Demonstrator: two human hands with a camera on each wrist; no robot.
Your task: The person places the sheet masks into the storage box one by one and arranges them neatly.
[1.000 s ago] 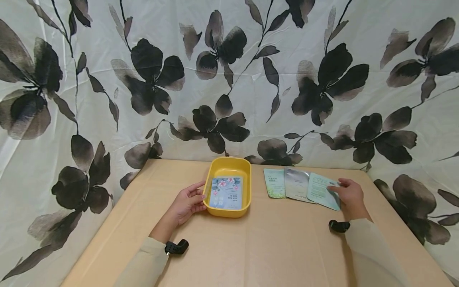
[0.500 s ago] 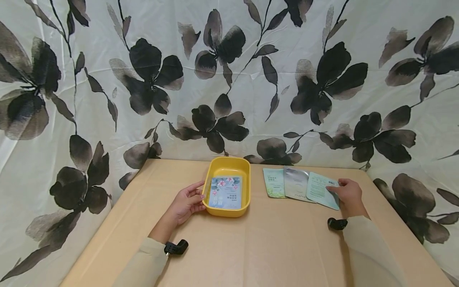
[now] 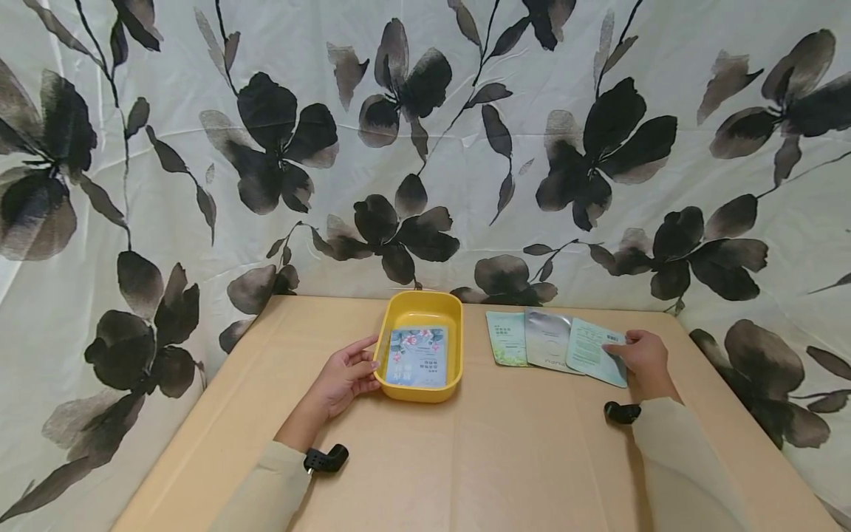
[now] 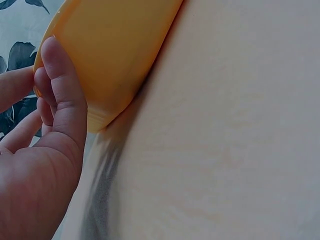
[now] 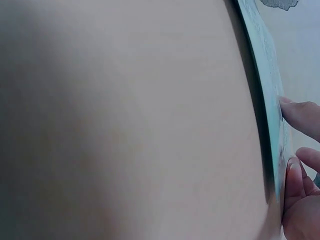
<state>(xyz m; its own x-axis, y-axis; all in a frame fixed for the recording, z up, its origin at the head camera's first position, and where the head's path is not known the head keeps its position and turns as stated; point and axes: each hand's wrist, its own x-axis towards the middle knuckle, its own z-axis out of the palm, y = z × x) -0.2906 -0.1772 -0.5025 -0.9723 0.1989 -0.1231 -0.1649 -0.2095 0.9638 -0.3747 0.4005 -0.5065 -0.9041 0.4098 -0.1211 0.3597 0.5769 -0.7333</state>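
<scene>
A yellow plastic tray (image 3: pixel 420 395) stands at the middle of the table with a blue floral sheet mask packet (image 3: pixel 417 357) lying flat inside. My left hand (image 3: pixel 340 380) holds the tray's left side, fingertips at the rim; in the left wrist view the hand (image 4: pixel 55 125) lies against the outer wall. To the right, three mask packets overlap in a fan: a green one (image 3: pixel 508 338), a silver one (image 3: pixel 547 341) and a pale teal one (image 3: pixel 595 351) on top. My right hand (image 3: pixel 646 362) pinches the teal packet's right edge, also seen in the right wrist view.
A tan cover lies over the table (image 3: pixel 452 465). Behind it hangs a white curtain (image 3: pixel 492 222) with dark flowers, which also runs down both sides. Black cameras are strapped to the left wrist (image 3: pixel 326 458) and right wrist (image 3: pixel 622 413).
The head view has drifted slightly, so everything sits a little further left in it. Both hands keep their places on the tray and the teal packet.
</scene>
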